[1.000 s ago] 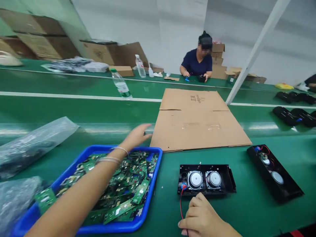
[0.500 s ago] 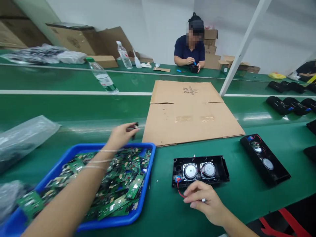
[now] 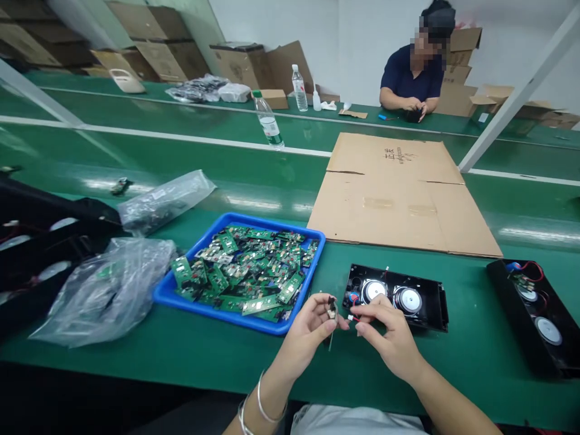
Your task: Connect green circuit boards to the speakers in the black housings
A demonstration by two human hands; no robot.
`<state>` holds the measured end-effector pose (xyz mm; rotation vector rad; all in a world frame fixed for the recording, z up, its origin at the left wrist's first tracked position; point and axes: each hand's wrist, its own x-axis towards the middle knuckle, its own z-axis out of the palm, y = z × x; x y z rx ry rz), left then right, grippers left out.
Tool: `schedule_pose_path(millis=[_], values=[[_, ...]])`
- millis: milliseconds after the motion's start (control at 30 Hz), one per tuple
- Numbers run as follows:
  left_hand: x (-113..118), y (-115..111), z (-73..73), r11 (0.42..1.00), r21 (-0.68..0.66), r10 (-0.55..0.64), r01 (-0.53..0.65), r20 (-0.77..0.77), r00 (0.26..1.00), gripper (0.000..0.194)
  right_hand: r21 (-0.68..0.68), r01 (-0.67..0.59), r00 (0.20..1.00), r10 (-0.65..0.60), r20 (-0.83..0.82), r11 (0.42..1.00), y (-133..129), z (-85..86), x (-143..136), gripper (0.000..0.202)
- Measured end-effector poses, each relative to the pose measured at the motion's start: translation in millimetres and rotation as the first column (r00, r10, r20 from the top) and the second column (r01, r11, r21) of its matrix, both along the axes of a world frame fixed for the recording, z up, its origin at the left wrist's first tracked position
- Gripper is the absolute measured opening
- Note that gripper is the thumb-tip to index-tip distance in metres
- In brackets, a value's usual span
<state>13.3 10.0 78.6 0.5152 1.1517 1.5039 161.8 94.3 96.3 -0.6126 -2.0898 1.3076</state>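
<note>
Between its thumb and fingers my left hand [image 3: 312, 323] holds a small circuit board [image 3: 332, 314], seen nearly edge-on. My right hand [image 3: 389, 335], close beside it, pinches a red wire with a small white connector [image 3: 350, 318] at its end. The connector is near the board; whether they touch I cannot tell. Behind my right hand lies an open black speaker housing [image 3: 428, 302] with two round speakers [image 3: 410, 300] and a blue part [image 3: 354, 297], partly hidden by my fingers. Left of my hands sits a blue tray [image 3: 321, 248] heaped with green circuit boards [image 3: 267, 305].
A second black housing [image 3: 521, 320] lies at the right. A flat cardboard sheet [image 3: 399, 223] lies beyond the first housing. Plastic bags [image 3: 113, 290] and black housings [image 3: 49, 223] are at the left. A water bottle [image 3: 269, 124] stands farther back. A co-worker [image 3: 412, 78] sits across the bench.
My left hand has come back from beyond the tray, bringing the small board beside my right hand. My right hand still pinches the wire, now raised slightly. The view has swung left.
</note>
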Motion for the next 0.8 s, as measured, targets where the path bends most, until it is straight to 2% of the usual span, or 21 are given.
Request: schedule_pose_path(millis=[67, 133, 233, 300, 400, 533, 667, 800], values=[[8, -2, -4.8, 0.997, -0.038, 0.064, -0.065, -0.015, 0.998, 0.046, 0.078, 0.021, 1.0, -0.022, 0.008, 0.997, -3, -1.0, -2, 0.012], [16, -4, -6.7, 0.993, -0.07, 0.091, -0.092, -0.023, 0.996, 0.043, 0.213, 0.042, 0.999, -0.046, 0.013, 0.976, -6, -2.9, -4, 0.012], [22, -7, -4.5, 0.991, -0.072, 0.113, -0.112, 0.0, 0.994, 0.036, 0.401, 0.097, 0.995, -0.1, -0.013, 0.911, -8, -5.9, -6, 0.012], [22, -8, -1.2, 0.991, -0.079, 0.109, -0.109, -0.006, 0.994, 0.036, 0.472, 0.129, 0.991, -0.126, -0.04, 0.872, -9, -7.6, -6, 0.01], [18, -10, 4.8, 0.996, -0.085, 0.006, -0.019, -0.153, 0.988, 0.038, 0.511, 0.132, 0.991, -0.123, -0.052, 0.85, -8, -9.5, -5, 0.01], [12, -13, 13.7, 0.992, -0.083, -0.116, 0.091, -0.391, 0.913, 0.03, 0.575, 0.125, 0.991, -0.125, -0.04, 0.809, -9, -11.7, -4, 0.01], [11, -18, 16.0, 0.993, 0.03, -0.086, 0.112, -0.463, 0.882, 0.032, 0.581, 0.155, 0.987, -0.15, -0.056, 0.799, -9, -11.2, -4, 0.01], [17, -20, 6.7, 0.985, 0.164, 0.024, 0.057, -0.454, 0.891, 0.045, 0.561, 0.207, 0.978, -0.18, -0.104, 0.802, -9, -8.7, -7, 0.009]])
